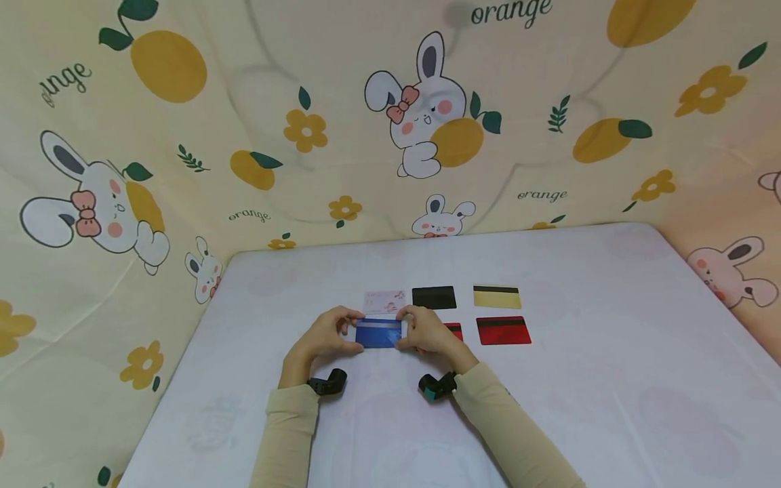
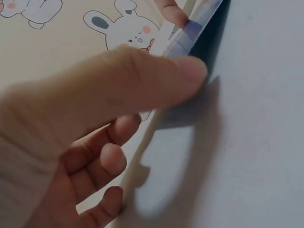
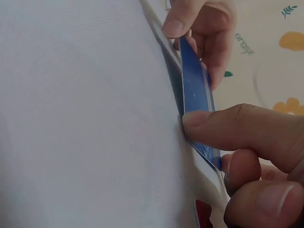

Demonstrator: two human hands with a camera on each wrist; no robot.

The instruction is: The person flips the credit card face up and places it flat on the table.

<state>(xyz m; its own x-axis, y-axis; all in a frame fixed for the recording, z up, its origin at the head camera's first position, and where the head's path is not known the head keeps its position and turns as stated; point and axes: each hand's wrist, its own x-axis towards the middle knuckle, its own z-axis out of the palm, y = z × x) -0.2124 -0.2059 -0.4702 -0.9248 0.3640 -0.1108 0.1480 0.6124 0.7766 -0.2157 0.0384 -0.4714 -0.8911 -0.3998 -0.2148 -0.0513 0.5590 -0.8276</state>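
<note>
A blue plastic card (image 1: 378, 335) with a pale stripe along its far edge is held between both hands, close over the white table. At its left end, my left hand (image 1: 329, 332) pinches it with thumb and fingers. My right hand (image 1: 432, 333) grips the right end, its thumb (image 3: 199, 124) on the near edge in the right wrist view. There, the card (image 3: 194, 90) stands tilted, with a shadow beneath. The left wrist view shows my left thumb (image 2: 175, 78) across the card's edge, hiding part of it.
Behind the blue card lies a pale pink patterned card (image 1: 384, 300). To its right are a black card (image 1: 434, 297) and a gold card (image 1: 497, 299). A red card (image 1: 504, 332) lies nearer; another red card (image 1: 455, 330) is partly hidden by my right hand. Printed cloth (image 1: 342, 41) hangs behind.
</note>
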